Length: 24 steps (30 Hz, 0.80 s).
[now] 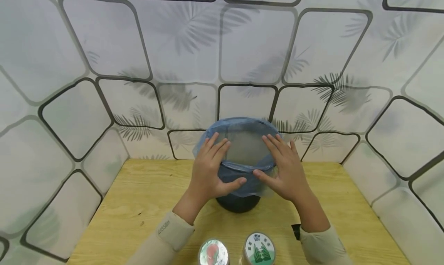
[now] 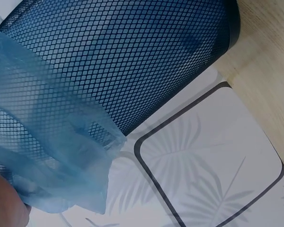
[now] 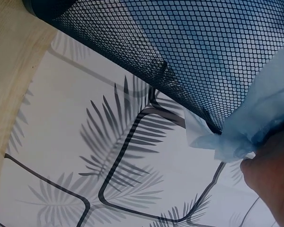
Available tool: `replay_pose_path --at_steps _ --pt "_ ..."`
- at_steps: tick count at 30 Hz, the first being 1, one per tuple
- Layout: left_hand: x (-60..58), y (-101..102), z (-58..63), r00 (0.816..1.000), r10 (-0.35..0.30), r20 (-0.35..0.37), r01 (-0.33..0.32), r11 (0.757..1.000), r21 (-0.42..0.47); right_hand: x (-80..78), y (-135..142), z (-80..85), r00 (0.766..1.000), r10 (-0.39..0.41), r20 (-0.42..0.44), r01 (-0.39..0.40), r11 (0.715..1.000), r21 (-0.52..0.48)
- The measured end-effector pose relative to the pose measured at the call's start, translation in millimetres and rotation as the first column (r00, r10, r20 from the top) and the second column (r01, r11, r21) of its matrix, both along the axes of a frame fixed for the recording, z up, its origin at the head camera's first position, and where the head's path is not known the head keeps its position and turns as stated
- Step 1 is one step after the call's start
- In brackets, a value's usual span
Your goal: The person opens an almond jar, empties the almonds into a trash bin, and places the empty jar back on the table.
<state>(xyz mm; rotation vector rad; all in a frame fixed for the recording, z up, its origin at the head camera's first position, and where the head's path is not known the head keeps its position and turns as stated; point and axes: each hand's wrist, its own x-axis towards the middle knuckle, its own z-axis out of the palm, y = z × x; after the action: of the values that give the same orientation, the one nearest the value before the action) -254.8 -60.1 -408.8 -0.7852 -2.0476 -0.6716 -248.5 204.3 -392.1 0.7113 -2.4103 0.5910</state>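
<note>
Left hand (image 1: 209, 168) at bag (image 1: 251, 186) (lettered cuff (image 1: 177, 231)).

Head view: I see pale back wall (image 1: 189, 60) behind light wood table (image 1: 145, 195), grain showing, few dark specks. Left wall (image 1: 31, 172) and right wall (image 1: 406, 137) flank table. All three printed with rounded outlines (image 1: 219, 103), black and grey. Palm fronds (image 1: 134, 132) on back wall. Light reads bluish high up, warmer near table.

Yellow wood-grain table (image 1: 152, 195) bears a bin (image 1: 238, 204) and, in front, a pink-printed tub (image 1: 213, 253) and a green-printed tub (image 1: 259, 249), slightly apart.
</note>
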Motion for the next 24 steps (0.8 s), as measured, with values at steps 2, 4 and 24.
replay_pose_path --at_steps 2,4,24 --pt "2.9 -1.5 0.3 1.0 -0.017 0.014 0.017 1.0 0.011 1.4 0.3 -0.5 1.0 -0.002 -0.014 0.002 1.0 -0.016" --pt "5.6 -3.4 1.3 0.999 -0.025 0.02 0.024 0.999 0.022 2.6 1.3 -0.6 0.999 -0.002 -0.039 0.001 0.999 -0.032" --pt "37.7 -22.3 -13.8 1.0 0.003 0.002 -0.003 0.998 0.07 36.8 33.0 -10.8 0.999 0.044 0.015 -0.042 0.991 -0.126"
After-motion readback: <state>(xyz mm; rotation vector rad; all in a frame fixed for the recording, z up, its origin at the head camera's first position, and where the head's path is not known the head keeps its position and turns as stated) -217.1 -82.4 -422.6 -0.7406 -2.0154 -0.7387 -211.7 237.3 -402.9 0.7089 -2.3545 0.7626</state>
